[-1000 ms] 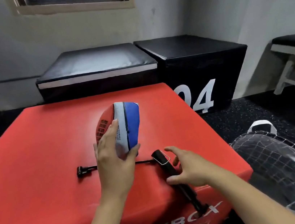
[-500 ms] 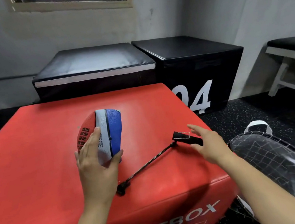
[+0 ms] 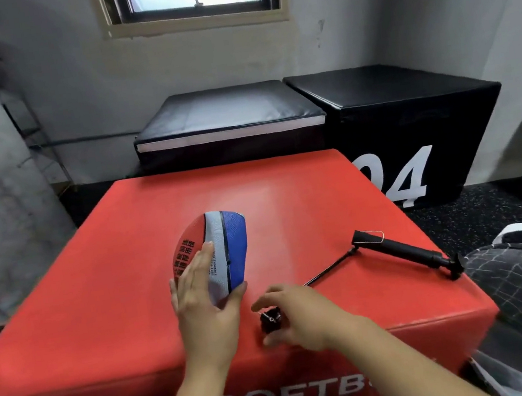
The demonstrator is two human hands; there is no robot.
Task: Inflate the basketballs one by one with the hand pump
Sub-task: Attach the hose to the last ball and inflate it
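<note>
With the left hand (image 3: 205,301) gripping the flat basketball (image 3: 214,254) upright on the red box (image 3: 98,288) and the right hand (image 3: 298,315) pinching the pump's (image 3: 401,250) hose tip (image 3: 271,320), the needle likely wants a straight, gentle entry — valve turned toward it — never forced.

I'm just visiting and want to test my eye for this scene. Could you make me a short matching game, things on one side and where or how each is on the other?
Things:
1. Flat red, white and blue basketball
2. Black hand pump barrel
3. Black nozzle at the hose end
4. Black box marked 04

Places or states:
A. Behind the red soft box
B. Pinched by the right hand
C. Lying untouched near the red box's right edge
D. Stood on edge, held by the left hand

Pairs: 1-D, 2-C, 3-B, 4-A
</note>
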